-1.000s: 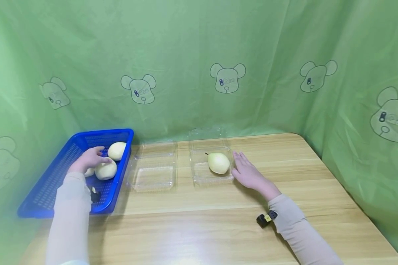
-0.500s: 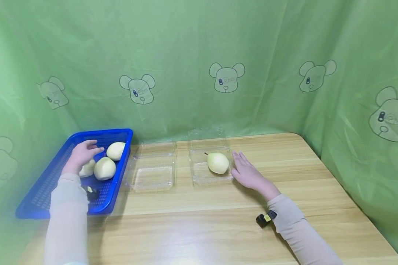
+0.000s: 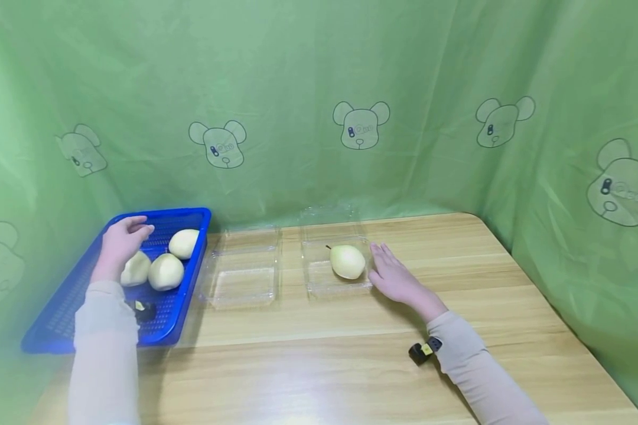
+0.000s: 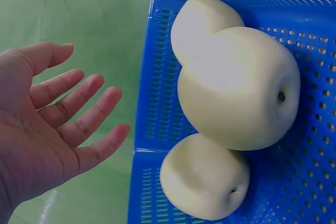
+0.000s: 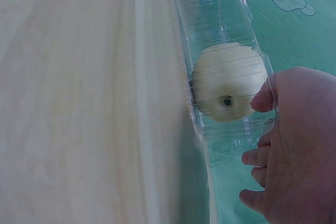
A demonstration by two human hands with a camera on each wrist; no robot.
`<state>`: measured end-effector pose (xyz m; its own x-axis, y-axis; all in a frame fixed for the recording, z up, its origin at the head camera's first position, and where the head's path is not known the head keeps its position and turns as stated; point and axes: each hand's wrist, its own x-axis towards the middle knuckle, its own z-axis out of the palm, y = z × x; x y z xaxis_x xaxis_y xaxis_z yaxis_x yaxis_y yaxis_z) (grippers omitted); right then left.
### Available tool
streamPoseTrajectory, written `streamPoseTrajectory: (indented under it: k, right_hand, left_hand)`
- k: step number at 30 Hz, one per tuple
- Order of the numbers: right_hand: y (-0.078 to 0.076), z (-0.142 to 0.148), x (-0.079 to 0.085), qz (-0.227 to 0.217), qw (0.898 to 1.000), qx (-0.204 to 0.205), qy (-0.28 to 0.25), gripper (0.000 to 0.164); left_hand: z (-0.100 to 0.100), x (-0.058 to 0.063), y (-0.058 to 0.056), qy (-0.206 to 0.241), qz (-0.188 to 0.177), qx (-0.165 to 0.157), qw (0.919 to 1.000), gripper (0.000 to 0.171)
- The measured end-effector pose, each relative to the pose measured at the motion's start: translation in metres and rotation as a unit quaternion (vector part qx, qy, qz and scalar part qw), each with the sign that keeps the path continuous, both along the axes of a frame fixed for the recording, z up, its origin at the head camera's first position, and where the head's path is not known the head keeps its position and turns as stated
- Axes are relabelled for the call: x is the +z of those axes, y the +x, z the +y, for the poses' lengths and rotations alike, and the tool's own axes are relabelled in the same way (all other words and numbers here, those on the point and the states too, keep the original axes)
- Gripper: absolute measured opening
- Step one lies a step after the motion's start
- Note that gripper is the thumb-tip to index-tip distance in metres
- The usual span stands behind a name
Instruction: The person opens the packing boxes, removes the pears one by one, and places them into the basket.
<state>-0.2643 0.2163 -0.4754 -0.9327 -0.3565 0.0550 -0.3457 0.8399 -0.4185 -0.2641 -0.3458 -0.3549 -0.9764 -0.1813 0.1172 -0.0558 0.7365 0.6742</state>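
Note:
My left hand [image 3: 121,245] hovers over the blue basket [image 3: 176,316] with fingers spread loosely and nothing in them. Three pale yellow pears [image 3: 166,271] lie in that basket, just right of the hand; the left wrist view shows these pears [image 4: 239,87] close together, apart from the fingertips. On the table, one pear [image 3: 348,262] with a dark stem lies in a clear plastic box [image 3: 319,277] whose lid is folded back. Against the box's right side rests my right hand [image 3: 396,278], fingers extended. In the right wrist view its thumb [image 5: 264,99] overlaps the box wall beside the pear.
A second clear plastic box [image 3: 244,284], lid back and without fruit, stands between the basket and the pear's box. Green curtain [image 3: 298,88] with bear prints encloses the wooden table [image 3: 308,360] at the back and sides. Small black cameras [image 3: 424,351] sit at the wrists.
My left hand has moved left and up, away from the middle pear, uncovering more of the left pear. The right hand and the boxed pear stay in place.

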Motion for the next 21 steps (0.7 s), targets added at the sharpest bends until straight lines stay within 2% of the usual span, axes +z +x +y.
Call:
streamPoseTrajectory:
  k: [12, 21]
  right_hand:
    - [0.000, 0.000, 0.000, 0.011, 1.000, 0.002, 0.002, 0.066]
    - [0.001, 0.000, 0.001, 0.009, 1.000, 0.004, 0.016, 0.067]
  left_hand:
    - [0.012, 0.026, 0.015, -0.023, 0.025, -0.006, 0.9994, 0.059]
    - [0.034, 0.047, 0.032, -0.034, 0.053, -0.018, 0.9978, 0.059]
